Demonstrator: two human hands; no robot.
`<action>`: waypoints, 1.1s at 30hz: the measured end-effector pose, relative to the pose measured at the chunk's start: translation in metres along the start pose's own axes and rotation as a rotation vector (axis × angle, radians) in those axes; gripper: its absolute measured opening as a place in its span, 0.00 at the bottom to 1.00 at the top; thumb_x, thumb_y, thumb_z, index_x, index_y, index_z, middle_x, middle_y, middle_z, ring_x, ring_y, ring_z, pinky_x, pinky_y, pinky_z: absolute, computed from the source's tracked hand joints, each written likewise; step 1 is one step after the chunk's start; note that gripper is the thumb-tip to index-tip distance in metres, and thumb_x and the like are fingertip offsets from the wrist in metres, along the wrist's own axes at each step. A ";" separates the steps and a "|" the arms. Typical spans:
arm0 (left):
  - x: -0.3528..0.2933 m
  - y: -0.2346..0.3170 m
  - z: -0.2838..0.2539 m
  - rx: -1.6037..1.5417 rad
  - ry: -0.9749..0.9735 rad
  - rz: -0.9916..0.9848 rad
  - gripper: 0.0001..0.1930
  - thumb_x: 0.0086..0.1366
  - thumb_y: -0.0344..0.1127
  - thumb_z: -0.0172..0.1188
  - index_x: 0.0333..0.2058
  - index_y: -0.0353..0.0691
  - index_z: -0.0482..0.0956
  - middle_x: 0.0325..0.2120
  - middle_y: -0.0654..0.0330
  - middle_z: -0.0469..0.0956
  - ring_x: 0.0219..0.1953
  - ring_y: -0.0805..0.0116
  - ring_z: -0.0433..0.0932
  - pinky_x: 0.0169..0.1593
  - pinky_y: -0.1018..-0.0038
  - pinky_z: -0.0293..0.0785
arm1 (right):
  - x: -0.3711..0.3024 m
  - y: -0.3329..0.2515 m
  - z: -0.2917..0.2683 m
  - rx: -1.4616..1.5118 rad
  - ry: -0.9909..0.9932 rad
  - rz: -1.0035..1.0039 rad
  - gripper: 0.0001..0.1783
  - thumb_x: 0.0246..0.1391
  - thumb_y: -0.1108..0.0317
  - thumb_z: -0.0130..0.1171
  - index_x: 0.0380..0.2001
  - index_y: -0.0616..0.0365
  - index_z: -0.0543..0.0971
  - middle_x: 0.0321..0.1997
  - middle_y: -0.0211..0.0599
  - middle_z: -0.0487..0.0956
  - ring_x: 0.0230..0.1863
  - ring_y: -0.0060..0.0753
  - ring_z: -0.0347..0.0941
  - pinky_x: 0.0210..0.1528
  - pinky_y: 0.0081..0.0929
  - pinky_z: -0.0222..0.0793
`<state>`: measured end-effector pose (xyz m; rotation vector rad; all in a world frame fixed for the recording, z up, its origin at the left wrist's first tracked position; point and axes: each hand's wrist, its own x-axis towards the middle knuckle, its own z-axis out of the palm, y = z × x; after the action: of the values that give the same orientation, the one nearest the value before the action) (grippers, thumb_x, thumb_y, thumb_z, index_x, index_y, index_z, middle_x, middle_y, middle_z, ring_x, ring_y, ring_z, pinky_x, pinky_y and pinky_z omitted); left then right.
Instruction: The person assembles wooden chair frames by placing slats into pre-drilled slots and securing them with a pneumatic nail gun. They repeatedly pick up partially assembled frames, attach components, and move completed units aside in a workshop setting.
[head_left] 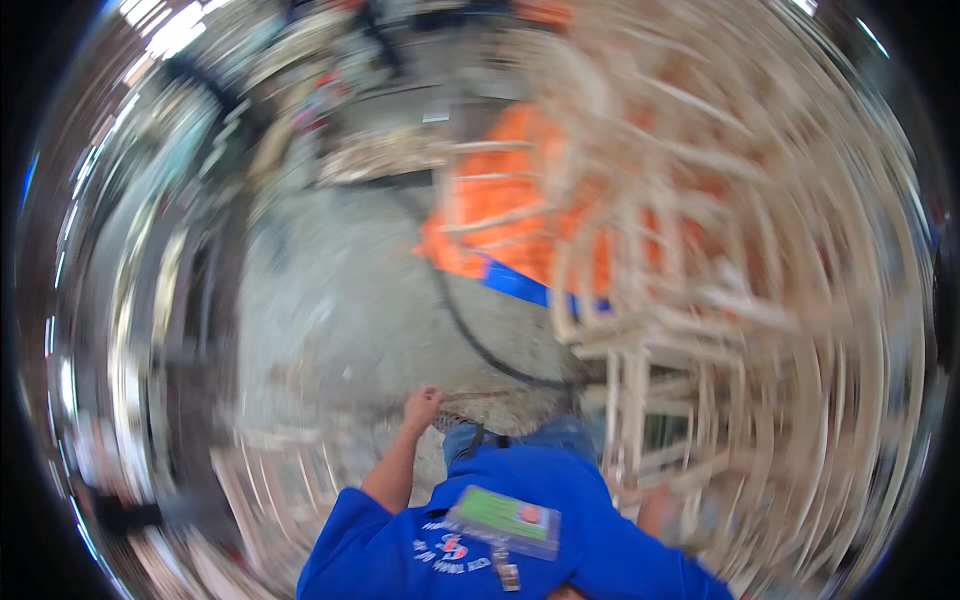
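Note:
My left hand hangs in front of my body over the grey floor, its fingers curled in. A small dark spot shows at the fingers, too small to make out. My right hand is low on the right, smeared by motion, beside bare wooden chair frames. Whether it touches them I cannot tell. The frames look pale and unfinished, with slats and legs, and stand piled along my right side.
An orange sheet with a blue strip lies ahead among the frames. A black hose curves over the concrete floor. Another slatted wooden frame stands at the lower left. A low heap of wood pieces lies farther off.

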<state>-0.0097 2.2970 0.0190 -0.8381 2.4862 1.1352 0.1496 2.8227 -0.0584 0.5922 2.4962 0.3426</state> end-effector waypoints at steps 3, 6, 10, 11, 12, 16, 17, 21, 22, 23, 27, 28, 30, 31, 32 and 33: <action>-0.039 -0.086 -0.047 -0.055 0.042 -0.178 0.21 0.61 0.51 0.61 0.39 0.38 0.88 0.44 0.45 0.86 0.44 0.44 0.85 0.52 0.53 0.79 | 0.017 -0.065 -0.049 0.327 0.085 -0.319 0.20 0.69 0.59 0.48 0.57 0.60 0.73 0.48 0.50 0.80 0.49 0.48 0.77 0.49 0.41 0.73; -0.085 -0.169 -0.074 -0.062 0.098 -0.445 0.23 0.60 0.50 0.59 0.38 0.35 0.88 0.45 0.40 0.84 0.47 0.41 0.83 0.53 0.52 0.79 | 0.030 -0.170 -0.093 1.188 -0.397 -0.231 0.16 0.69 0.60 0.49 0.52 0.58 0.73 0.44 0.47 0.79 0.43 0.44 0.76 0.42 0.38 0.73; -0.160 -0.275 -0.103 -0.129 0.190 -0.679 0.25 0.61 0.51 0.60 0.44 0.32 0.86 0.47 0.39 0.84 0.48 0.40 0.83 0.53 0.53 0.80 | -0.003 -0.292 -0.141 1.123 -0.819 -0.331 0.11 0.68 0.62 0.51 0.46 0.56 0.72 0.38 0.43 0.77 0.36 0.39 0.76 0.32 0.35 0.72; -0.179 -0.296 -0.110 -0.119 0.232 -0.727 0.26 0.62 0.51 0.60 0.47 0.32 0.85 0.48 0.39 0.84 0.48 0.41 0.83 0.52 0.54 0.80 | -0.014 -0.314 -0.151 1.077 -0.886 -0.349 0.10 0.68 0.62 0.51 0.45 0.56 0.72 0.36 0.42 0.77 0.34 0.37 0.76 0.30 0.34 0.72; -0.177 -0.306 -0.119 -0.534 0.472 -0.819 0.28 0.63 0.51 0.62 0.53 0.34 0.82 0.49 0.43 0.84 0.49 0.44 0.83 0.52 0.55 0.81 | -0.022 -0.338 -0.166 1.055 -0.910 -0.364 0.08 0.68 0.63 0.51 0.43 0.55 0.72 0.35 0.41 0.77 0.32 0.36 0.76 0.27 0.33 0.72; -0.192 -0.379 -0.208 -1.812 1.350 -0.266 0.30 0.70 0.56 0.63 0.62 0.44 0.72 0.49 0.56 0.83 0.46 0.61 0.83 0.45 0.65 0.80 | -0.051 -0.454 -0.200 0.820 -0.871 -0.621 0.06 0.68 0.64 0.52 0.38 0.53 0.71 0.29 0.36 0.75 0.26 0.31 0.75 0.19 0.31 0.70; -0.185 -0.398 -0.243 -1.796 1.508 -0.218 0.27 0.71 0.57 0.61 0.60 0.46 0.73 0.46 0.58 0.83 0.43 0.64 0.82 0.43 0.67 0.79 | -0.051 -0.492 -0.206 0.734 -0.799 -0.749 0.06 0.68 0.64 0.52 0.37 0.53 0.71 0.29 0.35 0.75 0.25 0.30 0.75 0.17 0.32 0.69; -0.195 -0.457 -0.331 -1.947 1.972 -0.143 0.33 0.70 0.61 0.61 0.61 0.42 0.68 0.38 0.59 0.76 0.37 0.64 0.78 0.41 0.65 0.77 | -0.111 -0.614 -0.216 0.599 -0.792 -0.787 0.07 0.67 0.62 0.51 0.38 0.53 0.71 0.29 0.34 0.75 0.23 0.32 0.75 0.18 0.33 0.70; -0.193 -0.469 -0.350 -1.976 2.021 -0.060 0.35 0.70 0.61 0.61 0.63 0.41 0.66 0.38 0.59 0.74 0.36 0.62 0.77 0.41 0.64 0.78 | -0.121 -0.646 -0.220 0.546 -0.801 -0.833 0.07 0.67 0.62 0.51 0.38 0.53 0.71 0.29 0.34 0.75 0.22 0.32 0.75 0.17 0.33 0.69; -0.190 -0.475 -0.362 -1.978 2.121 -0.069 0.38 0.69 0.61 0.61 0.65 0.41 0.63 0.39 0.57 0.74 0.36 0.62 0.77 0.42 0.63 0.78 | -0.131 -0.671 -0.223 0.538 -0.793 -0.847 0.08 0.67 0.62 0.52 0.39 0.53 0.72 0.29 0.34 0.76 0.22 0.32 0.75 0.18 0.34 0.70; -0.155 -0.482 -0.386 -1.822 2.573 -0.277 0.47 0.67 0.59 0.63 0.73 0.42 0.50 0.45 0.53 0.72 0.38 0.59 0.76 0.43 0.56 0.77 | -0.150 -0.760 -0.224 0.515 -0.825 -0.814 0.08 0.67 0.61 0.53 0.41 0.53 0.75 0.27 0.34 0.74 0.23 0.35 0.75 0.21 0.36 0.73; -0.161 -0.486 -0.394 -1.774 2.632 -0.254 0.48 0.66 0.59 0.63 0.73 0.42 0.47 0.49 0.52 0.70 0.42 0.57 0.76 0.46 0.54 0.77 | -0.156 -0.782 -0.219 0.510 -0.875 -0.796 0.09 0.67 0.61 0.53 0.41 0.53 0.76 0.26 0.34 0.74 0.23 0.35 0.76 0.22 0.37 0.74; -0.163 -0.494 -0.418 -1.765 2.603 -0.236 0.51 0.65 0.61 0.63 0.74 0.42 0.45 0.56 0.49 0.66 0.51 0.51 0.75 0.52 0.51 0.77 | -0.144 -0.831 -0.221 -0.144 -0.597 -1.495 0.07 0.60 0.63 0.57 0.37 0.52 0.81 0.29 0.38 0.80 0.29 0.41 0.80 0.28 0.43 0.76; -0.161 -0.499 -0.437 -1.768 2.544 -0.253 0.52 0.64 0.62 0.63 0.74 0.42 0.45 0.59 0.48 0.64 0.56 0.48 0.74 0.56 0.49 0.76 | -0.138 -0.859 -0.225 -0.502 -0.378 -1.790 0.07 0.57 0.65 0.58 0.35 0.52 0.84 0.31 0.40 0.83 0.32 0.43 0.82 0.31 0.45 0.78; -0.150 -0.501 -0.452 -1.767 2.515 -0.225 0.52 0.64 0.62 0.63 0.74 0.42 0.45 0.61 0.48 0.63 0.59 0.47 0.73 0.58 0.48 0.75 | -0.134 -0.888 -0.234 -0.886 -0.114 -2.011 0.08 0.54 0.66 0.60 0.33 0.51 0.86 0.32 0.42 0.87 0.34 0.46 0.84 0.34 0.48 0.79; -0.130 -0.505 -0.477 -1.759 2.473 -0.201 0.51 0.64 0.62 0.62 0.74 0.42 0.44 0.63 0.47 0.62 0.61 0.46 0.71 0.61 0.47 0.74 | -0.133 -0.925 -0.246 -0.884 -0.057 -1.967 0.08 0.54 0.64 0.60 0.33 0.52 0.86 0.33 0.42 0.87 0.36 0.47 0.85 0.35 0.48 0.79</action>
<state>0.3947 1.7211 0.0902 0.9999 0.1879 -0.5762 -0.2019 1.9252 -0.1273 -1.9261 1.4700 0.4457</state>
